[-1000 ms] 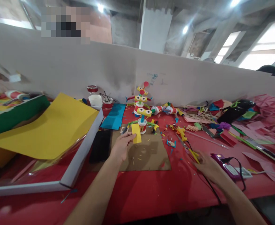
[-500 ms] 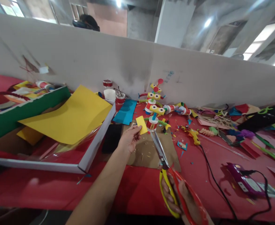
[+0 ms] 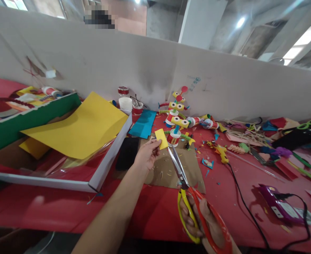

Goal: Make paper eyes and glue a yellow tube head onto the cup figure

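My left hand pinches a small yellow paper rectangle above a brown cardboard mat. My right hand grips red-and-yellow scissors by the handles, low in the view. The blades point up and left, their tips right beside the lower edge of the yellow piece. Just behind the paper stands a craft figure made of paper cups, yellow blocks with eyes and curly wires.
A white-framed tray with a large yellow sheet lies at left. Blue paper, a black rectangle, cups, a yellow glue gun with black cord, a purple device and paper scraps cover the red table. A white partition runs behind.
A second ago my right hand reached down at the table's right; it now holds the scissors raised, and the blade tips have closed in on the yellow piece.
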`<action>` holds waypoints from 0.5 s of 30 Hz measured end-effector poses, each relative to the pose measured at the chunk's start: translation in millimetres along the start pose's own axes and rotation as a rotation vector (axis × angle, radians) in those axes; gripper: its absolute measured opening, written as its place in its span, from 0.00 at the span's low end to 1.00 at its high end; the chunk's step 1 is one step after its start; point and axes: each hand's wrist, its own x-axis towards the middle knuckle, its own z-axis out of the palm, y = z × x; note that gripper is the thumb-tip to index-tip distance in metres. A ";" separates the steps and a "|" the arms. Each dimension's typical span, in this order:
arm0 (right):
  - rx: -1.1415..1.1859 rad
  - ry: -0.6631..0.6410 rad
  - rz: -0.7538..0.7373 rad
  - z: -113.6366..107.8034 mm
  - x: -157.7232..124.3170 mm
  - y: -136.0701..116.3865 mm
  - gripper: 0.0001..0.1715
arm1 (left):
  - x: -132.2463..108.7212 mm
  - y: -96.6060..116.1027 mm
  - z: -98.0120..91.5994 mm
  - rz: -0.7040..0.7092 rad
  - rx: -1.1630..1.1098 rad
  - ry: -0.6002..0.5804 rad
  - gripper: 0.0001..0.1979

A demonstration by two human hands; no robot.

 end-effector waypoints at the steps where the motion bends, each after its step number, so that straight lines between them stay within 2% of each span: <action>1: 0.006 0.002 0.002 -0.1 0.6 -0.6 0.31 | 0.1 0.0 -0.1 0.000 0.005 -0.003 0.09; 11: 0.093 -0.111 -0.012 0.7 8.4 -0.6 0.31 | -8.4 -2.4 4.1 0.027 0.117 -0.119 0.14; 15: 0.149 -0.082 -0.082 3.4 17.2 0.8 0.32 | -11.3 -6.6 5.9 0.079 0.152 -0.172 0.15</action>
